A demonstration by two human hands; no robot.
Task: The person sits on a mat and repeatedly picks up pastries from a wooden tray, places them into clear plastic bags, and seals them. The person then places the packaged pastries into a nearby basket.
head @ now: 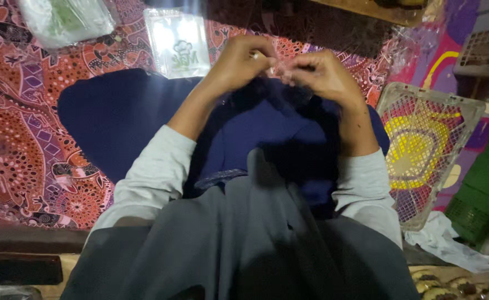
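A small clear plastic wrapper [277, 68], judged light, thin and slippery, is pinched above the dark blue cloth [239, 128] between closed fingers of left hand [239, 64] and right hand [322, 75]; edge grip is advised.

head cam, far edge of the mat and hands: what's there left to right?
Clear bag with green contents → flat clear printed packet → left hand → right hand → white mesh tray → green crate.
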